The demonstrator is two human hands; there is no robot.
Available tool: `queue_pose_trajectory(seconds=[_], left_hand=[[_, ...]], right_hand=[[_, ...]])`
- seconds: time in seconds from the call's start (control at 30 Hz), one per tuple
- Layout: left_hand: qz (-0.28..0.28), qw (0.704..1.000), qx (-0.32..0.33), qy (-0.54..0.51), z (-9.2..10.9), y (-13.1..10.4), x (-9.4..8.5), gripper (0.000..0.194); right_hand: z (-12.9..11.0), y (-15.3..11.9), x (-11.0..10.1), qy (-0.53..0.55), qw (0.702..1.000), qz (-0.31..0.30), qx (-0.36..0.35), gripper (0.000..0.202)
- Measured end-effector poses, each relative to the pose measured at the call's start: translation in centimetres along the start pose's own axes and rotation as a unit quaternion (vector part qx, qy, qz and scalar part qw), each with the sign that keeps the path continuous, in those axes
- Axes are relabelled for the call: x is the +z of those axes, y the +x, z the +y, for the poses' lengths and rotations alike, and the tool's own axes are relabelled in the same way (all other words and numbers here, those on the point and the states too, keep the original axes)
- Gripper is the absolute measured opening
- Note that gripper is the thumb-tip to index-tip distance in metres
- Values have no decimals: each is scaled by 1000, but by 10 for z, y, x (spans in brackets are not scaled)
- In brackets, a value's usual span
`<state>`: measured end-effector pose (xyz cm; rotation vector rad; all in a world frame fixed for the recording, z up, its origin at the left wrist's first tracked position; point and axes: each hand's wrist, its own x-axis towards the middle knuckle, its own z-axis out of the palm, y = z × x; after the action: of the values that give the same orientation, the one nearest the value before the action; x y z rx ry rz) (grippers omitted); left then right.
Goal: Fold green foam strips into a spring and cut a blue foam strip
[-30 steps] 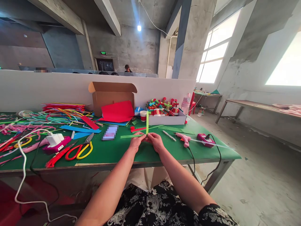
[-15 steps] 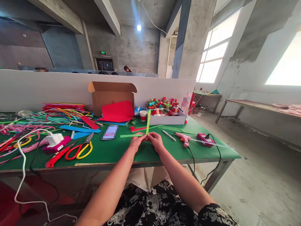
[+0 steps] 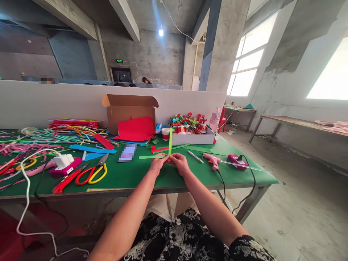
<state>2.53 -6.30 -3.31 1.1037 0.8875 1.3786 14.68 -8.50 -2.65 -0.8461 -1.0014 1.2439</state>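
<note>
My left hand [image 3: 158, 164] and my right hand [image 3: 178, 162] meet fingertip to fingertip above the table's front part. Between them they pinch green paper strips. One green strip [image 3: 170, 142] stands upright from the fingertips; another green strip [image 3: 150, 157] points out to the left from my left fingers. The strips meet at the fingertips, where the fingers hide the join. Just behind the hands lie red paper strips [image 3: 161, 149] and a longer green paper piece [image 3: 203, 149]. A white pen [image 3: 195, 157] lies right of my right hand, and a pink glue gun [image 3: 212, 160] farther right.
Scissors [image 3: 94, 173], pliers with red handles [image 3: 67, 181] and a blurred phone [image 3: 127, 153] lie to the left. A brown cardboard box [image 3: 132, 107], a paper cup [image 3: 165, 133] and a white tray [image 3: 193, 139] of small crafts stand behind. Cords hang over the front edge.
The upright green strip has tilted slightly to the left, now nearly vertical. Both hands stay almost in place.
</note>
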Motion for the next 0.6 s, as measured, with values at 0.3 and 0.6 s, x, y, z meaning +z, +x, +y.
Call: queue_pose_trajectory(seconds=[0.3, 0.6], left_hand=[[4, 1000, -16, -17, 2, -2, 2, 38], [-2, 1000, -11, 4, 1, -1, 2, 39]], right_hand=[[3, 2, -1, 8, 1000, 4, 11, 34], [2, 2, -2, -6, 1000, 9, 0, 32]])
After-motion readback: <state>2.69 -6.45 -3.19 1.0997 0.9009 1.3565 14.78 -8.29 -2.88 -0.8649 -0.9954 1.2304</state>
